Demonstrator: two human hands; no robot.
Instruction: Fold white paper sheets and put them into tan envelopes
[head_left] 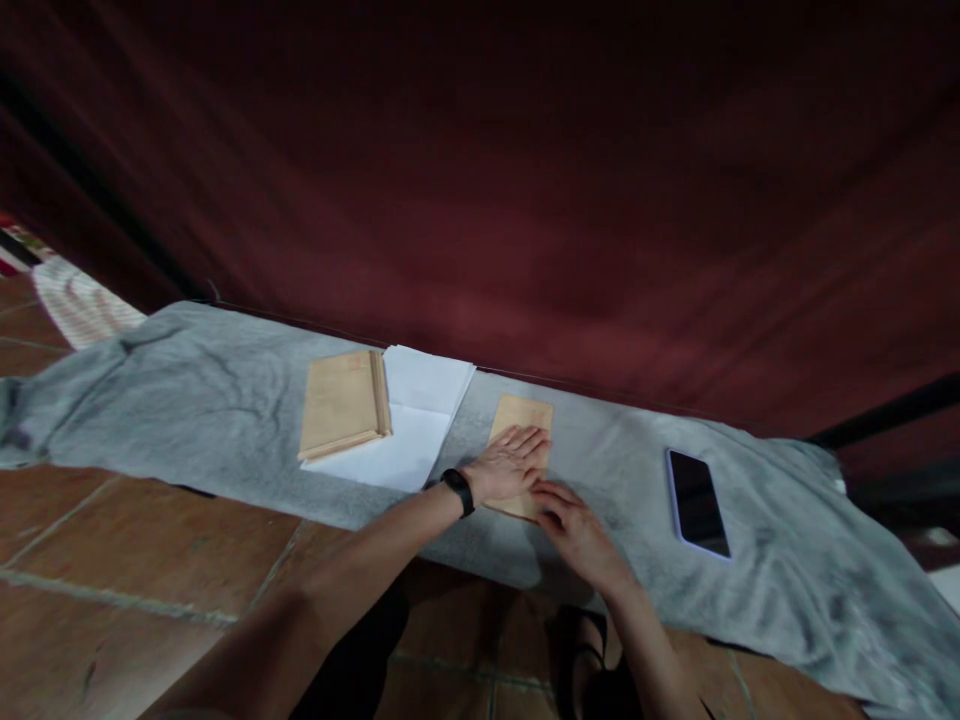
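Observation:
A tan envelope (517, 412) lies on a grey cloth (225, 400) in the middle of the view. Flat on its surface rests my left hand (510, 465), fingers stretched out, with a black band on the wrist. My right hand (574, 525) touches the envelope's lower right edge with bent fingers; whether they pinch it is too small to tell. To the left, a stack of tan envelopes (341, 400) sits partly over some white paper sheets (412, 440).
A phone (697, 500) with a dark screen and a light purple edge lies on the cloth at the right. Behind the cloth-covered surface hangs a dark red curtain (480, 220). Brown floor tiles (150, 550) show below, and a striped cloth (82, 300) at the far left.

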